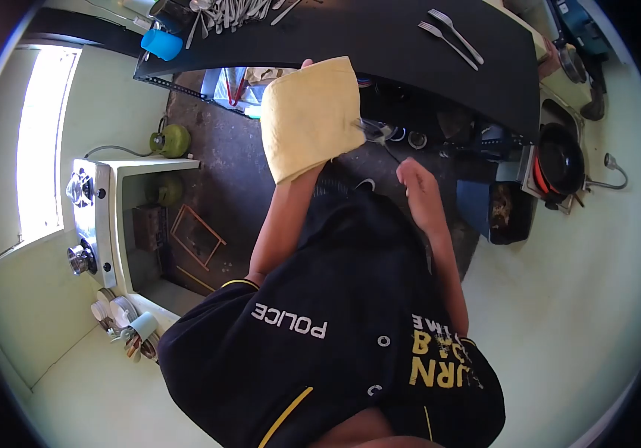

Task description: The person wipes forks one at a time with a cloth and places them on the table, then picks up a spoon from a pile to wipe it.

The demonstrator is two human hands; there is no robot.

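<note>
A folded yellow cloth (311, 119) covers most of my left hand (307, 64); only a fingertip shows past its upper edge, and the wrist comes out below. My right hand (419, 187) is closed around the thin dark handle of a piece of metal cutlery (377, 131). Its shiny head points up and left and meets the cloth's right edge; cannot tell whether it is a fork or a spoon. Both hands are in front of my body, short of the black table (380, 45). Two forks (455, 37) lie side by side on the table's right part.
A heap of cutlery (231, 13) and a blue cup (161, 45) are at the table's far left. A gas stove (91, 224) stands left, near a green gas cylinder (170, 140). To the right are a black pan (561, 158) and a dark bin (511, 213).
</note>
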